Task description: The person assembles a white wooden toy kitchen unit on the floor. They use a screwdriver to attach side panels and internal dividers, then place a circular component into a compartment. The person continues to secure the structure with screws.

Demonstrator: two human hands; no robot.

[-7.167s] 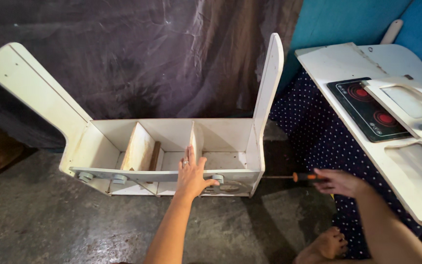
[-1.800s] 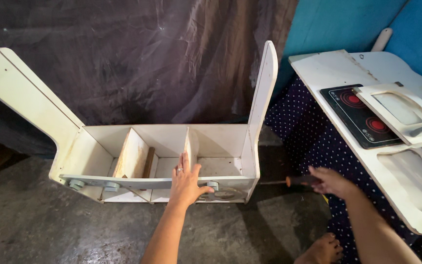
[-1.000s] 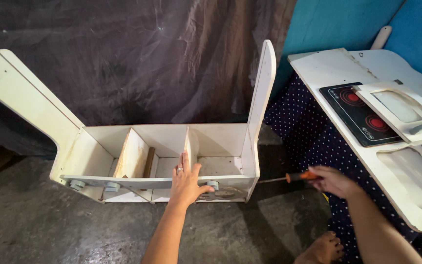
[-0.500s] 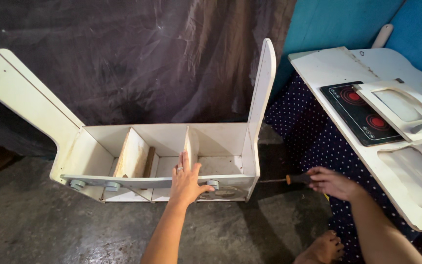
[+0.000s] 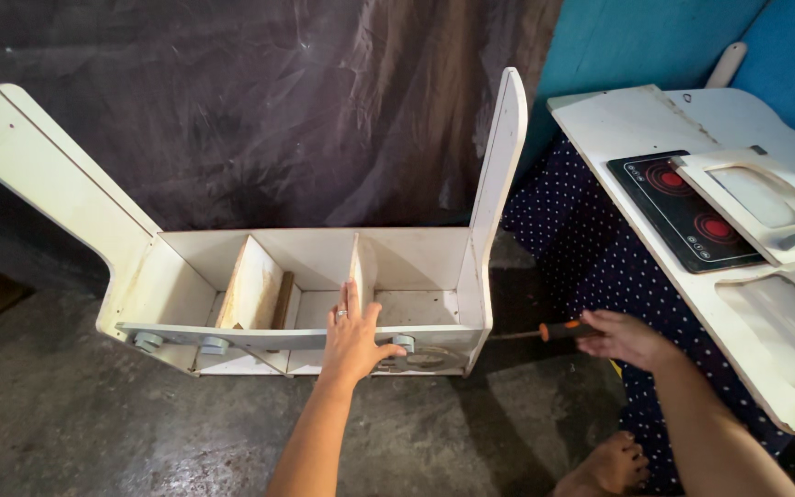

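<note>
Lying on its back on the rough grey concrete floor (image 5: 75, 423), a white painted wooden toy-kitchen cabinet (image 5: 324, 285) is steadied by the left hand (image 5: 353, 336), which is pressed flat, fingers spread, over the front rail beside the middle divider; a ring is seen on one finger. At the cabinet's right side panel, a screwdriver with an orange and black handle (image 5: 554, 329) is held in the closed right hand (image 5: 626, 337), its thin shaft aimed at the lower edge of that panel. Compared with the view half a second ago, the screwdriver is held at almost the same spot and the left hand is unmoved, so the work on that side joint is judged to be continuing rather than finished. The cabinet is made of smooth, matt board with rounded upright ends, two thin dividers and grey round knobs (image 5: 147, 341) along the rail. Behind it a dark, creased plastic sheet (image 5: 305, 110) is hung. To the right, a dotted navy cloth (image 5: 591, 267) is spread, and a white worktop panel with a black printed hob with red rings (image 5: 687, 216) and a white framed door piece (image 5: 766, 202) is laid against a blue wall (image 5: 637, 41). A bare foot (image 5: 611, 465) is seen at the lower edge.
</note>
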